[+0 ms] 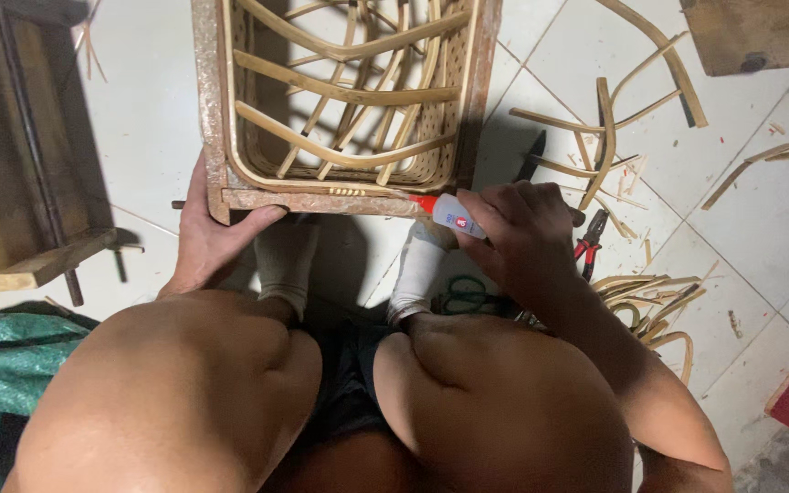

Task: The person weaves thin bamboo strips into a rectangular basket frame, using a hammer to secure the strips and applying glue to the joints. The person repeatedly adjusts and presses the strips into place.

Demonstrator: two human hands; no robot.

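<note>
The glue bottle (457,215), small and white with a red nozzle, lay sideways in the right hand (518,239) just below the frame (321,200), its tip touching the frame's near rail toward the 3 o'clock end. The fingers of that hand were clamped around the bottle's body. The frame was a worn rectangular wooden one, lying flat on the tiled floor (760,219) at 12 o'clock from the knees, and a woven basket (349,110) of bent cane strips sat inside it. The left hand (207,239) gripped the frame's near corner at 9 o'clock, thumb on top of the rail and fingers curled under it, so they were closed on the wood. As I judged it, the basket's ribs and rim were already shaped and seated in the frame, and gluing along the near rail was under way; how much of the rail was already glued could not be told, and the far sides ran out of view. Two socked feet (287,260) rested under the rail between the hands. Red-handled pliers (590,239) lay just beside the right hand at 3 o'clock, with loose cane offcuts (606,137) scattered beyond toward 2 o'clock and more curled strips (650,310) at 4 o'clock. A wooden jig (11,183) stood at 9 o'clock, green cloth (2,383) at 8 o'clock.
</note>
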